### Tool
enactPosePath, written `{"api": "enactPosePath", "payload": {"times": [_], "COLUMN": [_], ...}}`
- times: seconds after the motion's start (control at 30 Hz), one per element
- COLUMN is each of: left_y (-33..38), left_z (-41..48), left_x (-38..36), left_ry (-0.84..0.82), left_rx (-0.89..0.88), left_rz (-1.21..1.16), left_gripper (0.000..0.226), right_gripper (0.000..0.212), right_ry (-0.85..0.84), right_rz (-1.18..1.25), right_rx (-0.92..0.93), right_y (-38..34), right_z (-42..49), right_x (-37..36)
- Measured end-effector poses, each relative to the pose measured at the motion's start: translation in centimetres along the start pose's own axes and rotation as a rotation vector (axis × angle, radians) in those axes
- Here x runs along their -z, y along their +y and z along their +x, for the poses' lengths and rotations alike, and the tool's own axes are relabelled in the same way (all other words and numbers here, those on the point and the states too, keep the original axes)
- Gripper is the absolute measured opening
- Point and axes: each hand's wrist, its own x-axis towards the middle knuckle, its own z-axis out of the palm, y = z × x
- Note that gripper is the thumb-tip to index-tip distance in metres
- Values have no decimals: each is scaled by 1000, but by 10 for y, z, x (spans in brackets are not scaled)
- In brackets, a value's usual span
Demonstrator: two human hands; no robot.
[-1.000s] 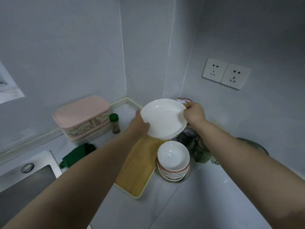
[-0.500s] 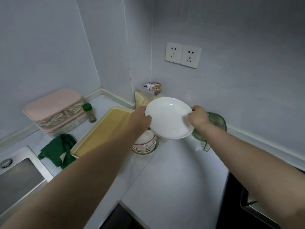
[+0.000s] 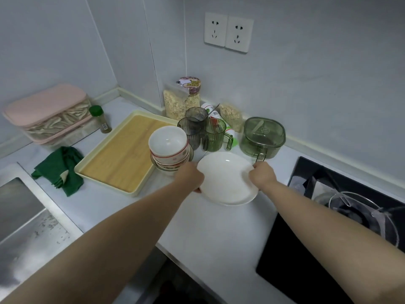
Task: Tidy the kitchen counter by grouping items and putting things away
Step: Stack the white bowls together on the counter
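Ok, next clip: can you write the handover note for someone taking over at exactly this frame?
Left hand grips the white plate at its left rim; right hand at its right rim.
The plate is low over the counter, between the bowl stack and the stove; whether it touches is unclear.
The stack stands beside the wooden tray; ribbed mugs and green lidded container sit behind. Green cloth lies left of the tray.
Done: bowls and mugs grouped.
Left: likely set the plate down, stow the cloth.
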Motion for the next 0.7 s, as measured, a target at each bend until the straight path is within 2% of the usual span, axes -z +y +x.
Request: {"api": "enactPosePath", "payload": {"times": [0.13,0.33,0.7], "left_y": [-24,-48,-66], "left_z": [4,7,12], "left_x": [-8,-6,-7], "left_ry": [26,82,134], "left_rx": [103,129,196], "left_rz": [-23,-9,12], "left_gripper": [40,45,17], "right_gripper": [23,13,17], "right_ry": [-51,-87,-126], "right_rz": [-32,-116,-139], "right_rx": [8,64,64], "right_y": [3,6,10], "right_z": [-4,-10,-12], "right_x": [-17,-36,-47]}}
